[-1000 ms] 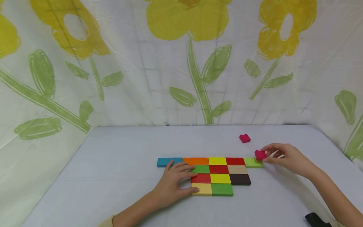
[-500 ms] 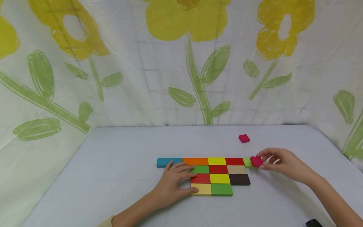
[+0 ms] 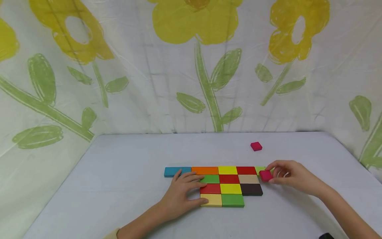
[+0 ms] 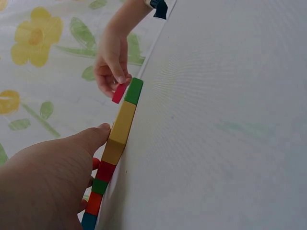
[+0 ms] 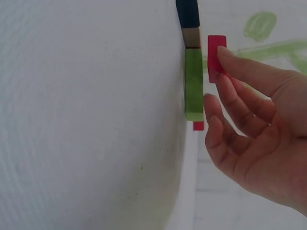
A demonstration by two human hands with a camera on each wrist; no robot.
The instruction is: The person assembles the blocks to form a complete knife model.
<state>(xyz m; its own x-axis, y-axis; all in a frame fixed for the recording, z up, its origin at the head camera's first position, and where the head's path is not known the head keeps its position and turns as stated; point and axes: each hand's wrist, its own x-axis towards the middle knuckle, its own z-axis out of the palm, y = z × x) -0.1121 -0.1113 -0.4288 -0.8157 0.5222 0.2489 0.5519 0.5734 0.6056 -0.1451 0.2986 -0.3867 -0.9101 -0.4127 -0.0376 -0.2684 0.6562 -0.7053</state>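
Flat coloured wooden blocks lie side by side in several rows. The top row runs from a blue block [image 3: 171,171] and an orange block [image 3: 205,170] to a light green block [image 5: 194,84]. My left hand [image 3: 176,197] rests at the left side of the rows, its fingers spread over the edge and its thumb on the cream block [image 3: 212,199]. My right hand [image 3: 295,176] pinches a pinkish-red square block [image 3: 265,176] between thumb and fingertips. In the right wrist view this block is raised above the light green block, which it partly covers in the head view.
Another pinkish-red block [image 3: 256,146] lies alone toward the back of the white table [image 3: 125,156]. A cloth with yellow flowers [image 3: 195,20] hangs behind the table. Part of a black object [image 3: 326,236] shows at the lower right.
My right hand has moved left and nearer with the pinkish-red block, from over the light green block's right end to beside the beige block. My left hand has stayed in place.
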